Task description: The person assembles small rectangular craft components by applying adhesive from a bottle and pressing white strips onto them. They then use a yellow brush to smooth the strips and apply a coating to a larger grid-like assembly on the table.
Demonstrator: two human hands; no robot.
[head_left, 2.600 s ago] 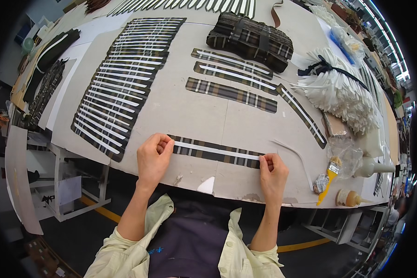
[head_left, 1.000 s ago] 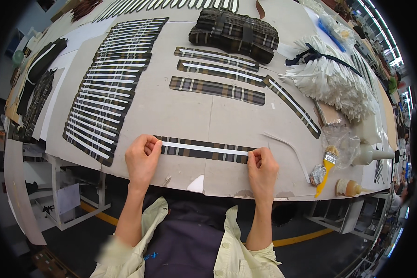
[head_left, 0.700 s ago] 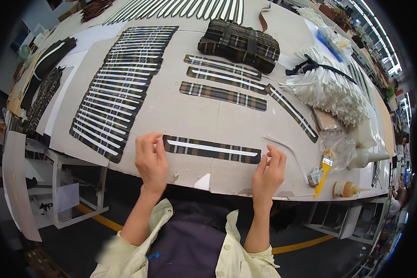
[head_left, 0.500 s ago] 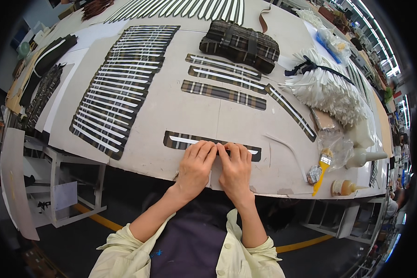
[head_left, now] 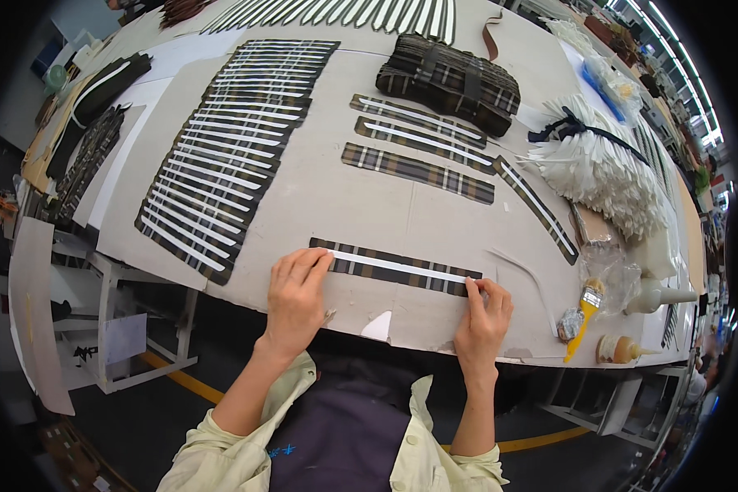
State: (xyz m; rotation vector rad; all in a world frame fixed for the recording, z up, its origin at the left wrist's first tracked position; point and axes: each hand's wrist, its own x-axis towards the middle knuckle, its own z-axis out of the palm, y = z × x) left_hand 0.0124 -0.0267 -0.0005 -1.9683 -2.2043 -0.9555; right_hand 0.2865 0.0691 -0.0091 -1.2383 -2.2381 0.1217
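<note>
Seen from above, a person leans over the near edge of a wide grey work table (head_left: 320,189). Both forearms come up from the near side in pale yellow sleeves. The left hand (head_left: 295,295) lies palm down, fingers straight and close together, its fingertips pressing the left end of a plaid fabric strip (head_left: 395,267) that has a white band running along its middle. The right hand (head_left: 484,316) is loosely curled, its thumb and fingertips pinching or pressing the strip's right end; nothing is lifted. The strip lies flat, near the table's near edge, stretched between the two hands.

Half a second earlier both hands sat side by side at the strip's middle; now they are spread to its ends.

Farther off lie three similar strips (head_left: 418,143), with a long row of finished strips (head_left: 221,164) to the left. A yellow-handled brush (head_left: 582,316) rests near right.
</note>
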